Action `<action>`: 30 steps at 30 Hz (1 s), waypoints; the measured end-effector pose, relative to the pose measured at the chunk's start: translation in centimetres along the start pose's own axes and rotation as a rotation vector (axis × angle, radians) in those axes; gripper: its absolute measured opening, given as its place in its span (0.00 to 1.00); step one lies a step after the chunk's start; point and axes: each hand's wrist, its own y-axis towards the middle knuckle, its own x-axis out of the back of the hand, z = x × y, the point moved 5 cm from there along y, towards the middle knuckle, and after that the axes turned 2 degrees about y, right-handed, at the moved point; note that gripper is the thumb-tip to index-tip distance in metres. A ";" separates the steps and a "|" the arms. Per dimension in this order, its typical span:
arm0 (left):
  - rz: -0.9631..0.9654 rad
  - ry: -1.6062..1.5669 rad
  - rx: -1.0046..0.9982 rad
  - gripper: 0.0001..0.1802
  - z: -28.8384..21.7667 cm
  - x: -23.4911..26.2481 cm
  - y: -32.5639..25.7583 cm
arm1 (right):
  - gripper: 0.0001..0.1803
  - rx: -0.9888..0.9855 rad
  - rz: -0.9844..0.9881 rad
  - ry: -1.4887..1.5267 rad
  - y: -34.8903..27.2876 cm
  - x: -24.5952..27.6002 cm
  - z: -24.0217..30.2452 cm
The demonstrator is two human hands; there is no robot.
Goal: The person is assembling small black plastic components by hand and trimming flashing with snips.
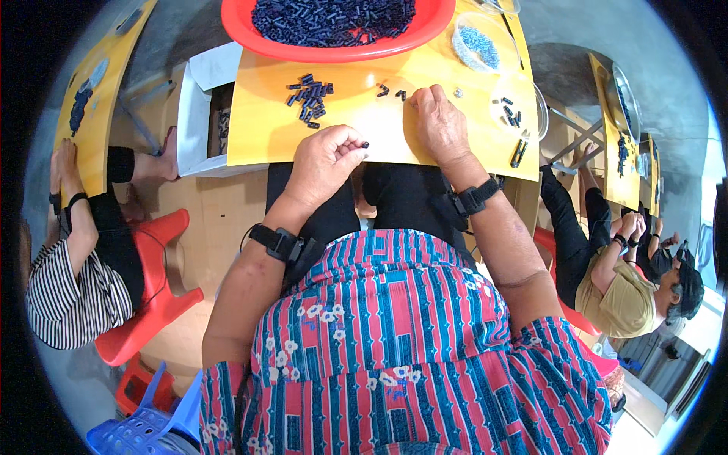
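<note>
The left hand (324, 159) pinches one small dark part (365, 144) at the near edge of the yellow bench (258, 144). The right hand (440, 125) lies loosely curled on the bench, fingers near two loose parts (391, 92). The small pile of parts (307, 98) lies beyond the left hand; between them is free bench.

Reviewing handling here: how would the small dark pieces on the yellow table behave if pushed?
The small dark pieces look short and tubular, so probably rigid, light and apt to roll or scatter. The left hand pinches one at its fingertips, suggesting little weight.
</note>
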 end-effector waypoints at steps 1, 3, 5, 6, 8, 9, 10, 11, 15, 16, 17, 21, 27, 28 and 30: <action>-0.003 0.001 0.004 0.04 0.1 0.0 0.2 | 0.03 0.045 -0.017 0.008 -0.1 0.0 0.2; 0.006 -0.056 0.021 0.04 0.5 -0.1 0.5 | 0.03 0.042 -0.026 0.065 -0.3 0.0 0.6; 0.007 -0.065 0.039 0.05 0.6 0.1 0.6 | 0.03 0.039 -0.034 0.123 -0.4 0.3 1.3; 0.016 -0.077 0.049 0.05 0.6 0.1 0.6 | 0.04 0.129 -0.017 0.313 -0.6 0.5 2.2; 0.001 -0.080 0.047 0.05 0.5 0.2 0.5 | 0.05 0.218 0.002 0.504 -1.1 0.9 3.7; 0.015 -0.070 0.064 0.05 0.5 0.2 0.5 | 0.06 0.224 0.049 0.569 -1.4 0.9 4.6; 0.029 -0.060 0.082 0.05 0.5 0.2 0.4 | 0.06 0.229 0.097 0.635 -1.6 0.6 5.2; 0.029 -0.060 0.083 0.05 0.5 0.2 0.4 | 0.07 0.259 0.105 0.636 -1.6 0.4 5.5; 0.032 -0.085 0.064 0.06 0.4 0.3 0.2 | 0.07 0.276 0.116 0.627 -1.7 0.0 5.9; 0.031 -0.098 0.059 0.06 0.4 0.2 0.2 | 0.08 0.282 0.122 0.623 -1.7 -0.1 5.8; 0.031 -0.099 0.061 0.06 0.3 0.3 0.2 | 0.08 0.289 0.128 0.618 -1.7 -0.1 5.8; 0.045 -0.070 0.078 0.06 0.2 0.4 0.1 | 0.11 0.347 0.149 0.557 -1.7 0.2 6.0; 0.034 -0.093 0.084 0.07 0.3 0.5 0.2 | 0.10 0.489 0.205 0.348 -1.7 1.3 7.0; 0.021 -0.103 0.089 0.08 0.5 0.5 0.2 | 0.09 0.534 0.211 0.321 -1.7 1.4 7.2; 0.033 -0.101 0.092 0.08 0.5 0.5 0.2 | 0.09 0.578 0.219 0.292 -1.6 1.6 7.4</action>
